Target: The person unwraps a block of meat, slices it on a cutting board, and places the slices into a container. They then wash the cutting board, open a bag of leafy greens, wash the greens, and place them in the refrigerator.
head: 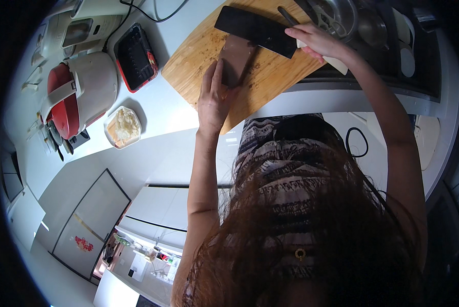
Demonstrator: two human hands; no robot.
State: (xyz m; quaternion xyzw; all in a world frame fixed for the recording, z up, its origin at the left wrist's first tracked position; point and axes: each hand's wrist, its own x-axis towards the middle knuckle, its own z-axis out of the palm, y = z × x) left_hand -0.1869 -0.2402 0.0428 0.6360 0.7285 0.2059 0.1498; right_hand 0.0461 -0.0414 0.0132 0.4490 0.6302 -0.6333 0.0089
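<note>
My right hand (317, 40) grips the pale handle (337, 66) of a wide, dark-bladed cleaver (258, 30). Its blade lies across the far end of a brown block, apparently a whetstone (235, 57). My left hand (214, 98) holds the near end of this stone, fingers stretched along its surface. Beneath the stone is a wooden cutting board (187, 65) with brown wet-looking spots around it. A slim dark handle (287, 15) shows just beyond my right hand; what it belongs to is hidden.
Left of the board are a black plastic tray (135, 57) with a red rim, a red-and-white rice cooker (91, 88) and a white bowl (138, 134) of pale food. At right, a sink (425, 90) holds metal pots (372, 30). The board's corner overhangs the counter edge.
</note>
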